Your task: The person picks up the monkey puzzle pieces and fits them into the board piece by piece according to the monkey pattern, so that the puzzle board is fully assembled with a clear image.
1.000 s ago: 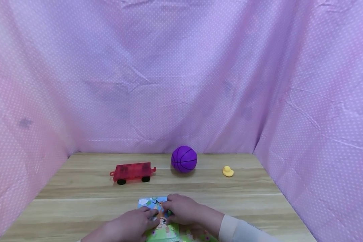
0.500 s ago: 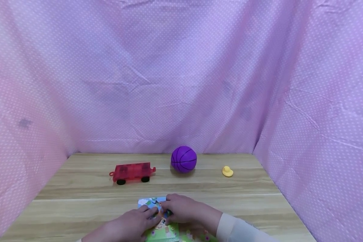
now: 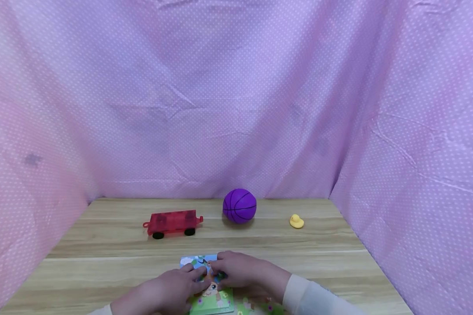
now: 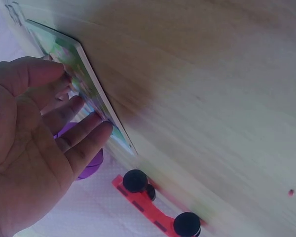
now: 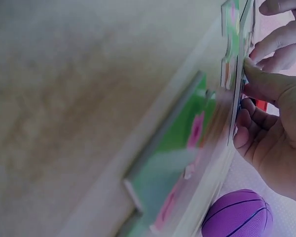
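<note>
A: Start closest in. What is the left hand [image 3: 171, 288] doing there?
B: Its fingers are spread loosely over the picture board [image 3: 214, 305], touching it but wrapped around nothing. I'd guess it is steadying the board.
A: And the right hand [image 3: 240, 270]?
B: It comes in over the right edge, fingers bent and tips down on the picture. Perhaps they press or pinch a piece — the fingers hide that spot, so I can't tell.
A: Why would those loose puzzle pieces [image 5: 167, 158] lie where they do?
B: They are on the table [image 3: 331, 267] just right of the board, under the right forearm; probably kept there for easy reach.
A: So where is the board against the grip?
B: Flat on the table, beneath both sets of fingertips. Its green part shows on the near side, and a strip of blue shows beyond the fingers.
A: Farther off?
B: A red toy cart [image 3: 172, 222] on the left, a yellow duck [image 3: 297, 222] on the right, a purple ball [image 3: 239, 206] between — likely set back to leave working room. Pink dotted cloth [image 3: 236, 100] hangs behind.
</note>
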A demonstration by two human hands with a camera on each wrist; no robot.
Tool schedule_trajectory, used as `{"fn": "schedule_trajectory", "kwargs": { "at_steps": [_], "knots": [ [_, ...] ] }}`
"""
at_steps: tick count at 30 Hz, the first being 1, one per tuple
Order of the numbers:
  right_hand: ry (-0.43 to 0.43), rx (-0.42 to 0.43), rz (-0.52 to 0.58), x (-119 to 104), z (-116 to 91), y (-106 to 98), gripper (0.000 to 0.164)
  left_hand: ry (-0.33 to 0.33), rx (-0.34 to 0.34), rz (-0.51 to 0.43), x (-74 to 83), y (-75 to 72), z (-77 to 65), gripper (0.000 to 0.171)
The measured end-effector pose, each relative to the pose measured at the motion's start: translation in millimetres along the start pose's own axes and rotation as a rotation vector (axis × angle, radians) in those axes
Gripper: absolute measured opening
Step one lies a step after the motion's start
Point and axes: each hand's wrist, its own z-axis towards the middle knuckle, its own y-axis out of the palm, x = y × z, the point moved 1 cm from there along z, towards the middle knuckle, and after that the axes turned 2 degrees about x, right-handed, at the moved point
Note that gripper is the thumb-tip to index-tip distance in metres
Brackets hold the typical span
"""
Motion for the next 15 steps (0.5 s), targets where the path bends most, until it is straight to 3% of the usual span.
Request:
{"fn": "schedule_trajectory", "kwargs": {
  "at_steps": [4, 8, 15],
  "knots": [
    [0.005, -0.017, -0.083, -8.2, -11.5, -6.4, 0.024, 0.010, 0.002, -0.004, 1.9, 1.2, -0.1, 0.060],
    [-0.006, -0.099, -0.158, -18.5, -25.8, -18.2, 0.020, 0.032, 0.032, 0.005, 2.9, 1.8, -1.1, 0.060],
    [0.090, -0.196, -0.148, -26.8, -37.4, -25.5, 0.035, -0.013, 0.001, -0.116, -4.7, -2.0, -0.5, 0.062]
  ]
}}
